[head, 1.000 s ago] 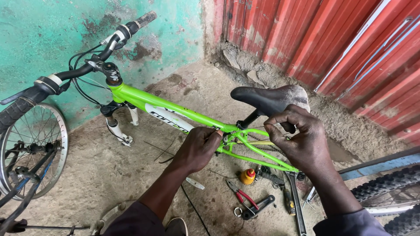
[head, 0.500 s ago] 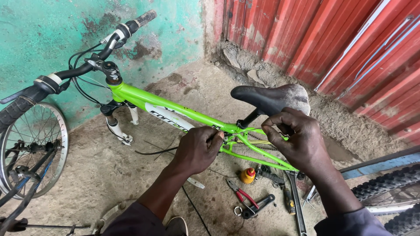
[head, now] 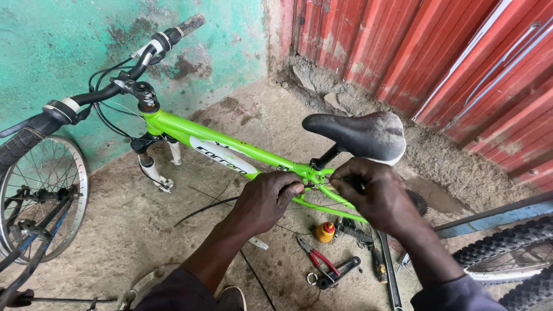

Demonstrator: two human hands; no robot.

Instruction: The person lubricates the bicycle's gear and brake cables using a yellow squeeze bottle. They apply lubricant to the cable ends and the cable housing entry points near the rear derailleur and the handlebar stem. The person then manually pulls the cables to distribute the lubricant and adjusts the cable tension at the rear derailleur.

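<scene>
The left hand [head: 266, 198] pinches a thin cable [head: 201, 210] against the bright green bike frame [head: 190, 133] just under the saddle. The right hand [head: 374, 193] is closed on the frame's seat junction, fingers curled tight. The black saddle [head: 360, 133], dusty at the back, sits just above. On the dirt floor [head: 103, 230] below lie red-handled pliers [head: 318, 260] and a small orange bottle [head: 325, 231].

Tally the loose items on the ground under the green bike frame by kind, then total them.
Red-handled pliers: 1
Small orange-and-yellow bottle: 1
Black tool by the pliers: 1
Screwdriver: 1
Total: 4
</scene>
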